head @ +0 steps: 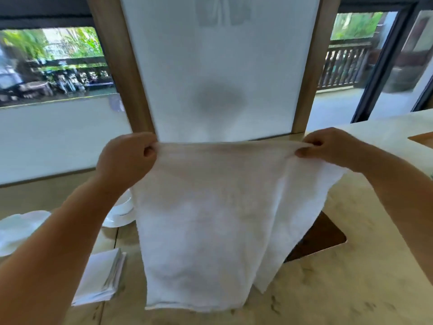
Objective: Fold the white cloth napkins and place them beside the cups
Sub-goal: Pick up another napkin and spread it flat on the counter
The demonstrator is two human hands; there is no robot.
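Closest in, two bare forearms reach forward over a pale marbled worktop (328, 289). Below the left forearm, near the worktop's edge, lies a stack of folded napkins (100, 277), flat and squared. Between the two arms hangs a white cloth napkin (203, 231), held up in the air so that it drapes down in front of the person; its bottom hem reaches about to the worktop, though whether it touches is hard to tell. A second layer of the cloth falls behind on the right side. The left hand (127, 158) is closed in a fist round the napkin's upper left corner, and the right hand (328, 146) pinches the upper right corner between thumb and curled fingers, so the top edge is stretched taut between them. Under the right hand, partly hidden by the cloth, a dark brown recess (321, 235) is let into the worktop. Below and behind the left hand a white cup on a saucer (121, 214) peeps out from behind the napkin, with a white plate (18, 228) further left. Beyond the hands stands a white panel in a wooden frame (222, 66), and windows on either side show greenery and a dark railing.
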